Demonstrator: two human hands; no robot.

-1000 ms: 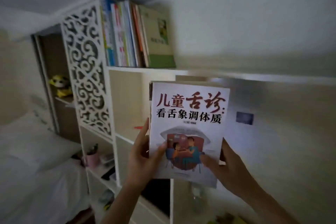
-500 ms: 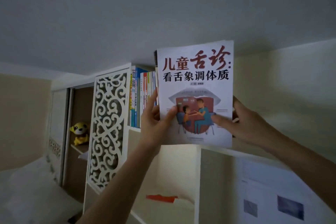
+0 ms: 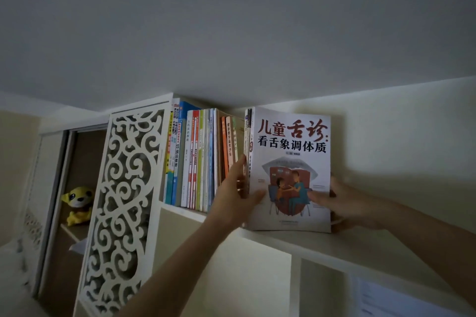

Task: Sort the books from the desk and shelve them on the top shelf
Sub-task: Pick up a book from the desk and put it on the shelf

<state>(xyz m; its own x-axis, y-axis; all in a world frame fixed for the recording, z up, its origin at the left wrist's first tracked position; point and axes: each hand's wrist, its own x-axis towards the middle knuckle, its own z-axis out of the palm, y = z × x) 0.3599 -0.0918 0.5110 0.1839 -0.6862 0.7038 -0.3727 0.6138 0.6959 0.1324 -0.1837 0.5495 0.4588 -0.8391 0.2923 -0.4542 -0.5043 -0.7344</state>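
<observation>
Book: a white-covered book (image 3: pixel 291 170) with red and black Chinese lettering and a drawing of two seated figures stands upright on the top shelf (image 3: pixel 296 242), cover facing outward, its bottom edge on the board. Other thin volumes are pressed against its left side, their spines just visible.
Left hand: the left hand (image 3: pixel 237 198) grips the book's spine edge — thumb across the lower left of the cover, fingers (image 3: pixel 238 167) curled round behind the spine and reaching up between this book and the row beside it.
Right hand: the right hand (image 3: pixel 345 203) holds the book's right edge low down — thumb lying flat on the cover, the other fingers behind the book, mostly hidden.
Row of books: a row of books (image 3: pixel 198 159) already stands on the same shelf to the left, spines out in blue, white, red, green and orange; the rightmost ones lean toward the left hand.
Side panel: a white carved panel (image 3: pixel 123 203) with scroll cut-outs closes the left end of the shelf unit.
Toy: a yellow plush toy (image 3: pixel 77 203) sits on a lower shelf further left, well apart from the books.
Ceiling: a plain ceiling (image 3: pixel 231 28) sits close above the book tops.
</observation>
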